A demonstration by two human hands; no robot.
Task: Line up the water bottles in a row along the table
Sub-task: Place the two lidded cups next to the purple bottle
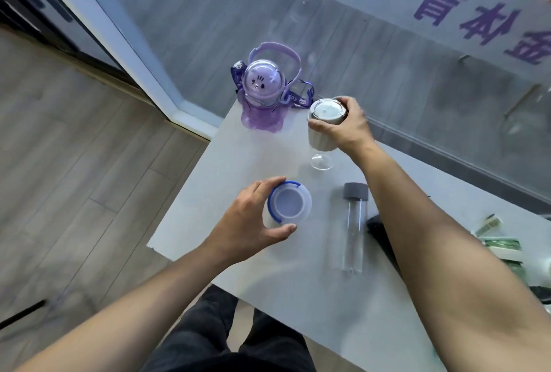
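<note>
1. Bottles are spread over the grey table (247, 151); places are given from the clear tube bottle (354, 228) with its grey cap, which is seen standing nearest the person, untouched. It is judged light, rigid, slippery and easily tipped, so a low grip on the body is advised.
2. Left of it, the white bottle with the blue-ringed lid (288, 203) is wrapped by the left hand (247, 222), fingers curled loosely around its top.
3. Beyond it, the grey-lidded bottle (326, 121) is clamped at the lid by the right hand (346, 125); its clear base suggests fragility.
4. Farthest, beyond and left, the purple bottle (264, 94) stands free; the handle is judged the best hold.
</note>
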